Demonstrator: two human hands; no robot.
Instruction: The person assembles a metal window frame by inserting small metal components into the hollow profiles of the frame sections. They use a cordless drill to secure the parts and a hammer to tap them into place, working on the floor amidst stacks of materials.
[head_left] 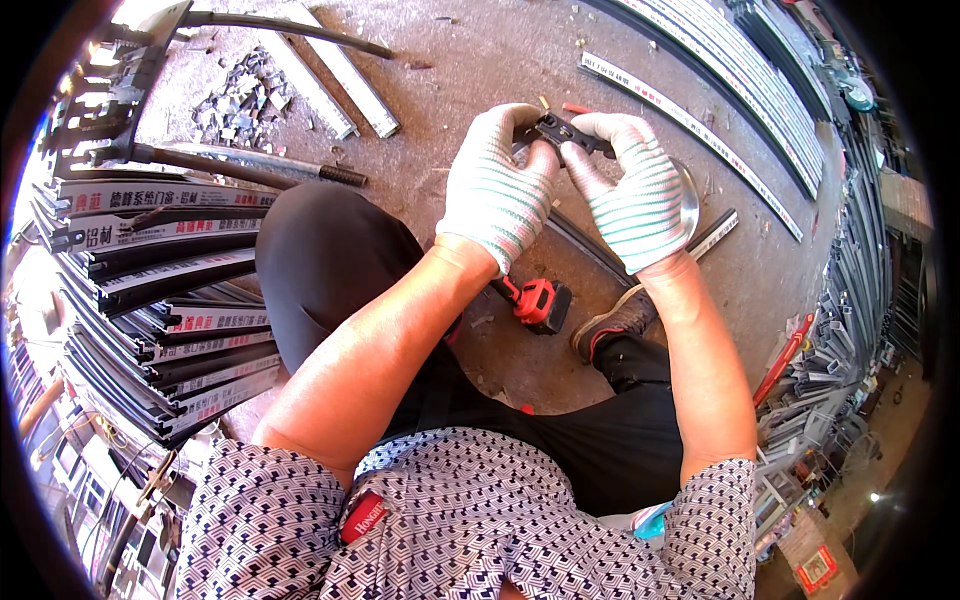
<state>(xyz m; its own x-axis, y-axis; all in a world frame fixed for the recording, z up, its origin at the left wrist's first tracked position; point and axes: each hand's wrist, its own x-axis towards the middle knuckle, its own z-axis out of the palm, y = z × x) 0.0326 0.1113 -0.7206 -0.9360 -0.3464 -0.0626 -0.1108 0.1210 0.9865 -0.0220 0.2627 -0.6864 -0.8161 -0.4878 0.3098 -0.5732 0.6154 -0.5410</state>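
Both hands wear white knitted gloves with green stripes and meet in front of me, above the floor. Between their fingertips is a small black fitting (563, 131) with notches or holes along it; its exact kind I cannot make out. My left hand (497, 190) pinches its left end with thumb and fingers. At the other end, my right hand (637, 195) grips it with thumb and curled fingers. Below the hands, a red and black cordless power tool (541, 304) lies on the floor beside my shoe (622, 318). Dark profile bars (588, 243) lie under the right wrist.
Stacked dark profiles with printed film (215, 320) fill the left side. More long profiles (715, 65) lie at the far right, with one single strip (690, 130) nearer. Metal offcuts (245, 100) are heaped far left. A red-handled tool (784, 360) leans at the right.
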